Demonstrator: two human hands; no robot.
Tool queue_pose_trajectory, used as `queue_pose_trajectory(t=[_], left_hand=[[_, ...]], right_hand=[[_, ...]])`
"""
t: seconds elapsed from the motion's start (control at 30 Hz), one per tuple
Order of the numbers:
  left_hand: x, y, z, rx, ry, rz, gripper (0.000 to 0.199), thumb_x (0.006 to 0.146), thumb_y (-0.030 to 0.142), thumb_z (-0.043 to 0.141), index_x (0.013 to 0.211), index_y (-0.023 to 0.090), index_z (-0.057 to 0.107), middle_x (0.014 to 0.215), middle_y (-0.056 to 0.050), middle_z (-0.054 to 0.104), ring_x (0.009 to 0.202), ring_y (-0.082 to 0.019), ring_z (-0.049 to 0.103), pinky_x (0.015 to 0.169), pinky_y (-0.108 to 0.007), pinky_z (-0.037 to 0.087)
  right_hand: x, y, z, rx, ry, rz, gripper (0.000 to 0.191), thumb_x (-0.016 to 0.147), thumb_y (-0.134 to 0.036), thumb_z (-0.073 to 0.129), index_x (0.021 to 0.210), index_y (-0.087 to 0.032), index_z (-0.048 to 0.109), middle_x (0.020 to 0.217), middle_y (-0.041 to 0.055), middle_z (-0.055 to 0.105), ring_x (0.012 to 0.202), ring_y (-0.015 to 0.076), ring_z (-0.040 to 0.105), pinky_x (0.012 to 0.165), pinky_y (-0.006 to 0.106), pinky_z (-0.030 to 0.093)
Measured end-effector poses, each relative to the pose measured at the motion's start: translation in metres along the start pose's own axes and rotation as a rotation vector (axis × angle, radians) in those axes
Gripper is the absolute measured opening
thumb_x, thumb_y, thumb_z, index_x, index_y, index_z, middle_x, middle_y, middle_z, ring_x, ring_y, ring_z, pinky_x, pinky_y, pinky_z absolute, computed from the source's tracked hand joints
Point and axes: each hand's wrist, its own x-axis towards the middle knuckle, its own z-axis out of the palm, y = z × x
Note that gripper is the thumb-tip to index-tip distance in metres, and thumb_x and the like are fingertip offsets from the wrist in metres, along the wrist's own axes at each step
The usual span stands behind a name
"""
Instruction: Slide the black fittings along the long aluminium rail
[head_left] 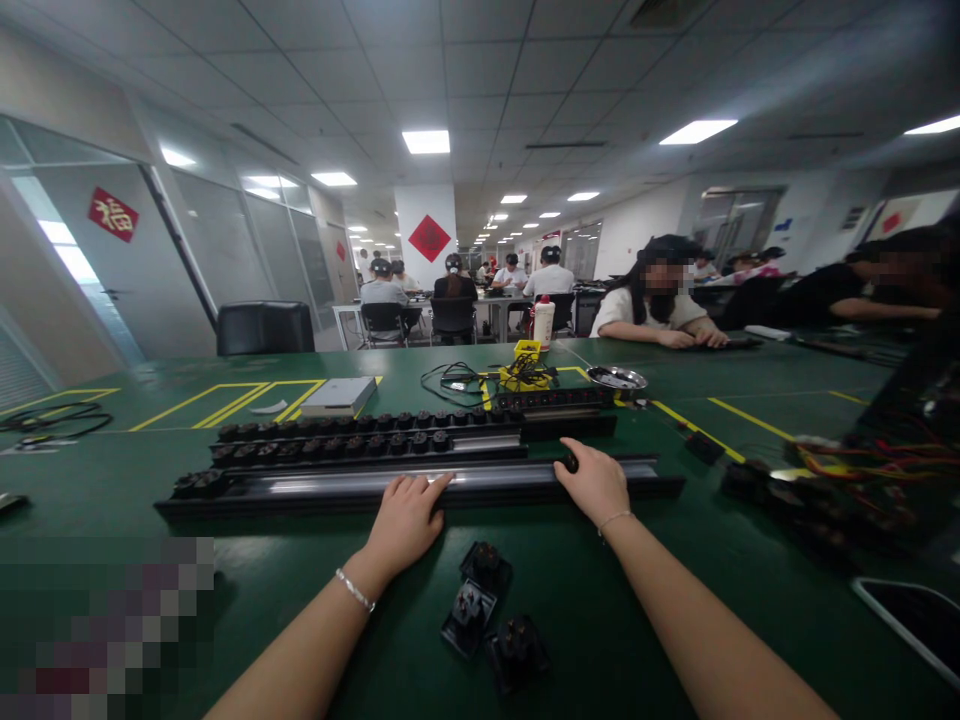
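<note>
A long black channel rail (322, 485) lies crosswise on the green table, with black socket modules (201, 484) seated at its left end. My left hand (409, 515) rests on the rail's near edge, its fingers stretched out and holding nothing. Toward the rail's right end is my right hand (596, 480), thumb and forefinger curled around a small dark piece that I cannot make out. Three loose black socket modules (469, 612), some showing copper-coloured contacts, sit on the table between my forearms.
Behind the rail lie more rails filled with modules (375, 445). Farther back are a grey box (339, 397), black cables (457, 380), a yellow bin (527, 349), a metal dish (616, 378) and a bottle (543, 322). Wires (847, 460) lie right; a co-worker (660, 310) sits opposite.
</note>
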Motion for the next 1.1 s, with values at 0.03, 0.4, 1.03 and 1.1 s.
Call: queue_pose_trajectory(t=[0.03,0.4,1.03,1.1], left_hand=[[0.0,0.0,0.0,0.0,0.002,0.002,0.053,0.08,0.025,0.047,0.132,0.03,0.039,0.102,-0.003,0.059,0.101,-0.02,0.05,0.1,-0.038,0.025],[0.0,0.0,0.001,0.009,-0.001,0.001,0.051,0.081,0.025,0.046,0.131,0.03,0.041,0.102,-0.003,0.059,0.1,-0.02,0.05,0.099,-0.039,0.025],[0.0,0.001,-0.001,0.002,-0.003,-0.007,0.052,0.08,0.025,0.047,0.131,0.031,0.04,0.102,-0.003,0.058,0.102,-0.02,0.049,0.1,-0.038,0.025],[0.0,0.001,-0.001,0.003,-0.008,-0.009,0.052,0.08,0.026,0.048,0.132,0.031,0.04,0.103,-0.003,0.058,0.102,-0.02,0.049,0.1,-0.038,0.024]], right_hand=[[0.0,0.0,0.0,-0.012,0.009,0.025,0.048,0.079,-0.039,0.047,0.124,-0.024,0.051,0.117,0.007,0.06,0.109,0.0239,0.051,0.096,0.041,0.032],[0.005,0.004,-0.004,-0.039,-0.042,0.067,0.052,0.079,-0.035,0.045,0.129,-0.023,0.044,0.113,0.0076,0.062,0.105,0.0248,0.054,0.088,0.039,0.037],[0.006,0.013,-0.006,-0.029,-0.023,0.108,0.049,0.078,-0.033,0.046,0.126,-0.021,0.046,0.12,0.0105,0.057,0.113,0.026,0.05,0.094,0.041,0.034],[0.007,0.015,-0.007,-0.029,-0.021,0.114,0.049,0.079,-0.03,0.045,0.127,-0.021,0.046,0.118,0.01,0.058,0.11,0.0256,0.052,0.092,0.04,0.035]])
